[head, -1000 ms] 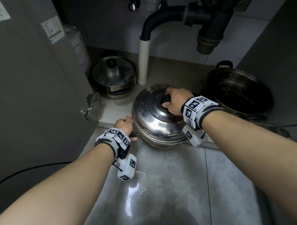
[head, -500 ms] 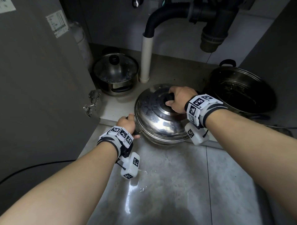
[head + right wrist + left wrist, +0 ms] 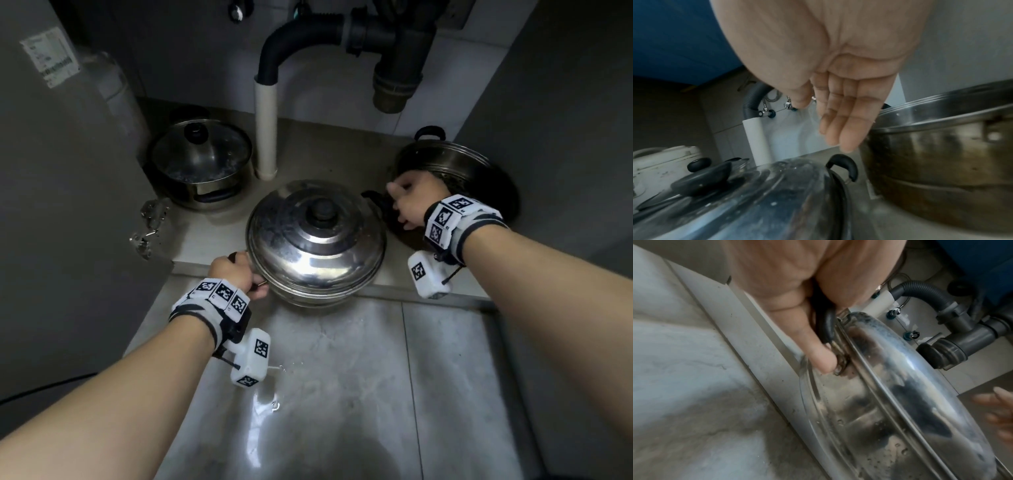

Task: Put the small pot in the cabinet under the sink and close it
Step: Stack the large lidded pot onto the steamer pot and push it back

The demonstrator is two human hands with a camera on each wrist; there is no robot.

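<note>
The small steel pot point(image 3: 315, 246) with a domed lid and black knob point(image 3: 322, 209) sits on the cabinet floor at its front edge. My left hand point(image 3: 236, 274) grips the pot's black left handle point(image 3: 827, 326), thumb against the pot's side point(image 3: 890, 386). My right hand point(image 3: 407, 202) hovers just right of the pot, above its black right handle point(image 3: 844, 164). In the right wrist view its fingers point(image 3: 838, 113) are straight and hold nothing, and the lid knob point(image 3: 702, 177) lies free below.
A glass-lidded pot point(image 3: 202, 161) stands at the back left and a large dark steel pot point(image 3: 455, 171) at the right, close to my right hand. A white pipe point(image 3: 265, 130) and black drain trap point(image 3: 394, 51) hang behind. The open door point(image 3: 51, 205) is at the left.
My right hand has let go of the lid knob and moved right, over the pot's right handle. The pot has slid a little further into the cabinet, with my left hand still on its handle.
</note>
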